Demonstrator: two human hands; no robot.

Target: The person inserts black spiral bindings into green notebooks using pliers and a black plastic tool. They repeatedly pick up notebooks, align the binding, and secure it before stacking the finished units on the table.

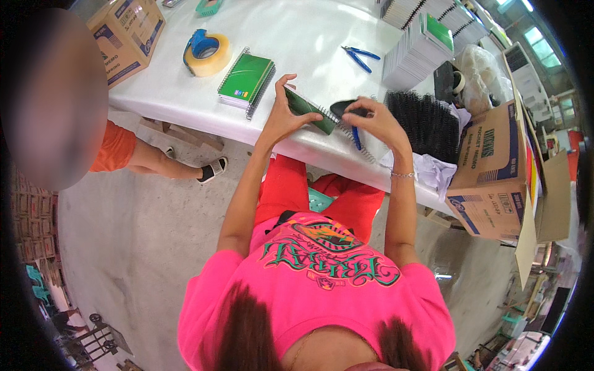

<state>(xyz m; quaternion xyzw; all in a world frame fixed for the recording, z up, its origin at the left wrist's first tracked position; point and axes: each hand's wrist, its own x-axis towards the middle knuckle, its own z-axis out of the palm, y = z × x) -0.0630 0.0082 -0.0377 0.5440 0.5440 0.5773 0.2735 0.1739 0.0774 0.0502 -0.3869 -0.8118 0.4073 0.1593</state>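
Note:
My left hand (286,117) holds a small green-covered notebook (320,125) tilted up near the table's front edge, thumb across its cover. A thin spiral binding coil (366,152) runs from the notebook's right edge down toward the table edge. My right hand (378,123) is closed in a pinch at the coil beside the notebook; the fingertips partly hide what they grip. Just behind those fingertips lies a dark oval object (345,107) whose kind I cannot make out. A blue tool handle (356,137) shows under the right hand.
On the white table (303,37) are stacked green notebooks (246,77), a tape dispenser (206,54), blue-handled pliers (360,57) and a tall notebook stack (416,55). Black coils (421,123) lie beside an open carton (486,167). Another person's leg (162,162) is at left, near another carton (133,40).

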